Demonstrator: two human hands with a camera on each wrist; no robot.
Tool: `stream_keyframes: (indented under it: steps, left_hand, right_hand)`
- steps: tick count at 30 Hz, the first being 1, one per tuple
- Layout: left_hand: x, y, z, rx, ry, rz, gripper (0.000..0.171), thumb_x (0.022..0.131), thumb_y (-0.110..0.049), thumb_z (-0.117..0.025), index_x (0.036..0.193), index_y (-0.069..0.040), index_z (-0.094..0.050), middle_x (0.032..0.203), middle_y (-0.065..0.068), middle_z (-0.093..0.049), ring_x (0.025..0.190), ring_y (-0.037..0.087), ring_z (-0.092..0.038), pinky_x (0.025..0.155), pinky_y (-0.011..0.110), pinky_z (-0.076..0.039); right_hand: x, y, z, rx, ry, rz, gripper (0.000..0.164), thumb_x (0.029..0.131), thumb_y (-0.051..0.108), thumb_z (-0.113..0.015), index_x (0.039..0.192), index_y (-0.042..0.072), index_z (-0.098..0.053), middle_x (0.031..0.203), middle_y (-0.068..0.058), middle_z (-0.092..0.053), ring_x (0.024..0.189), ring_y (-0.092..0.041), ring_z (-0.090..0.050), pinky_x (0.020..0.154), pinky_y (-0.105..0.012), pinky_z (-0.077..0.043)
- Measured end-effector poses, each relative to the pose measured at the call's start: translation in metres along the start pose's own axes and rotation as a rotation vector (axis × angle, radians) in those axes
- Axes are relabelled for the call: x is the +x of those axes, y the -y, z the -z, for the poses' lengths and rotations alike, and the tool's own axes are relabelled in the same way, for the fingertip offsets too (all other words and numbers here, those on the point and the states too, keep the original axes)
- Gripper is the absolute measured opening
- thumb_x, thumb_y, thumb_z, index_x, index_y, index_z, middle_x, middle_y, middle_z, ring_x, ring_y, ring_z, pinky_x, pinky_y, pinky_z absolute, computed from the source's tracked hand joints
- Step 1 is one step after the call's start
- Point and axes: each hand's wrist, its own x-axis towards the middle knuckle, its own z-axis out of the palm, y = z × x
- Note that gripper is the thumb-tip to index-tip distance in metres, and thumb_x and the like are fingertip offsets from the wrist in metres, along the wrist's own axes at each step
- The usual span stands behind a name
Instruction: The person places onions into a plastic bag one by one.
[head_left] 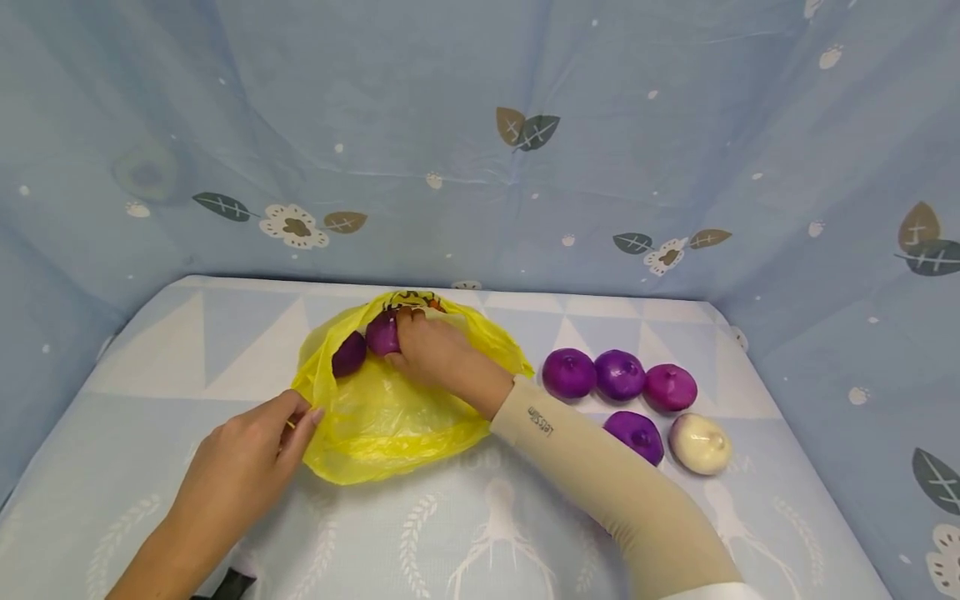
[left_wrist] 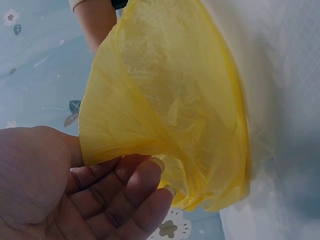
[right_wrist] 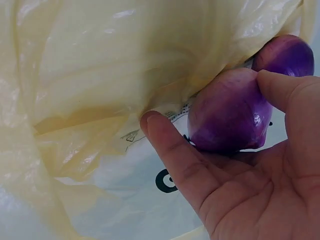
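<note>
My left hand (head_left: 251,446) pinches the near left rim of a yellow plastic bag (head_left: 405,454), which lies with its mouth spread wide. In the left wrist view the bag's edge (left_wrist: 107,125) runs between the thumb and fingers. My right hand (head_left: 433,346) reaches inside the bag and grips a purple onion (head_left: 383,333). The right wrist view has the thumb on one side of this onion (right_wrist: 227,112) and fingers under the other. Beside it in the bag is a second purple onion (head_left: 349,355), seen behind the thumb in the right wrist view.
Right of the bag, several purple onions (head_left: 619,375) sit close together on the patterned table (head_left: 150,450), with one white onion (head_left: 701,444) among them. My right forearm passes in front of some. A black item (head_left: 234,585) is at the near left. Blue curtains (head_left: 450,142) enclose the table.
</note>
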Motion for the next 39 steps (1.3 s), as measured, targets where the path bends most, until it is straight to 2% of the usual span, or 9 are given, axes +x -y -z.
stream_keyframes:
  steps: [7, 13, 15, 20, 24, 29, 33, 39]
  left_hand:
    - [0.000, 0.002, 0.001, 0.001, -0.012, -0.003, 0.017, 0.095, -0.014, -0.078, 0.091, -0.014, -0.061, 0.065, -0.010, -0.044, 0.054, 0.009, -0.039, 0.051, 0.031, -0.034]
    - [0.000, 0.002, 0.000, 0.000, -0.015, -0.006, 0.018, 0.094, -0.013, -0.078, 0.091, -0.014, -0.061, 0.064, -0.010, -0.043, 0.054, 0.009, -0.038, 0.051, 0.030, -0.034]
    - [0.001, 0.002, 0.001, 0.000, -0.012, 0.000, 0.017, 0.095, -0.013, -0.078, 0.091, -0.014, -0.062, 0.065, -0.010, -0.045, 0.055, 0.010, -0.039, 0.051, 0.030, -0.035]
    - [0.001, 0.003, 0.001, 0.000, 0.002, 0.001, 0.015, 0.096, -0.014, -0.077, 0.092, -0.013, -0.062, 0.069, -0.009, -0.050, 0.055, 0.009, -0.040, 0.051, 0.031, -0.036]
    - [0.001, 0.004, 0.001, -0.006, 0.007, 0.005, 0.014, 0.097, -0.015, -0.076, 0.093, -0.014, -0.063, 0.070, -0.010, -0.052, 0.056, 0.009, -0.041, 0.051, 0.031, -0.036]
    - [0.000, 0.005, 0.002, -0.013, -0.011, 0.010, 0.015, 0.097, -0.015, -0.075, 0.091, -0.014, -0.062, 0.070, -0.009, -0.053, 0.057, 0.009, -0.042, 0.052, 0.032, -0.038]
    - [0.000, 0.005, 0.002, -0.016, -0.014, 0.009, 0.015, 0.097, -0.016, -0.076, 0.091, -0.014, -0.062, 0.069, -0.010, -0.051, 0.057, 0.009, -0.042, 0.052, 0.031, -0.037]
    - [0.001, 0.004, 0.002, -0.005, -0.015, -0.003, 0.017, 0.096, -0.014, -0.077, 0.091, -0.014, -0.061, 0.067, -0.010, -0.047, 0.056, 0.009, -0.040, 0.052, 0.031, -0.035]
  right_hand:
    - [0.004, 0.002, -0.001, 0.002, -0.014, -0.005, 0.072, 0.102, 0.060, -0.058, 0.143, 0.003, -0.047, 0.114, -0.010, -0.067, 0.091, -0.022, -0.068, 0.078, -0.035, -0.059]
    - [0.005, -0.011, 0.003, 0.056, 0.023, 0.048, 0.086, 0.095, 0.059, -0.070, 0.148, -0.005, -0.046, 0.115, -0.009, -0.070, 0.096, -0.021, -0.068, 0.085, -0.034, -0.057]
    - [0.005, -0.016, 0.005, 0.095, 0.042, 0.050, 0.079, 0.094, 0.055, -0.074, 0.143, -0.003, -0.052, 0.114, -0.007, -0.070, 0.096, -0.019, -0.066, 0.087, -0.033, -0.055]
    - [0.002, -0.023, 0.009, 0.155, 0.090, 0.041, 0.046, 0.093, 0.040, -0.081, 0.120, 0.007, -0.065, 0.106, -0.004, -0.069, 0.092, -0.019, -0.063, 0.089, -0.032, -0.052]
    - [0.001, -0.021, 0.010, 0.128, 0.104, 0.052, 0.036, 0.093, 0.035, -0.082, 0.112, 0.010, -0.066, 0.102, -0.003, -0.068, 0.089, -0.020, -0.062, 0.086, -0.033, -0.052]
    - [0.001, -0.015, 0.011, 0.080, 0.078, 0.062, 0.022, 0.093, 0.029, -0.082, 0.100, 0.012, -0.069, 0.101, -0.002, -0.070, 0.090, -0.020, -0.063, 0.084, -0.034, -0.052]
    - [-0.001, -0.015, 0.013, 0.077, 0.058, 0.052, 0.014, 0.096, 0.022, -0.077, 0.100, 0.011, -0.070, 0.102, -0.004, -0.071, 0.090, -0.021, -0.064, 0.084, -0.034, -0.053]
    - [-0.002, -0.019, 0.015, 0.110, 0.076, 0.002, 0.014, 0.098, 0.019, -0.073, 0.106, 0.009, -0.070, 0.103, -0.004, -0.071, 0.090, -0.020, -0.062, 0.087, -0.033, -0.051]
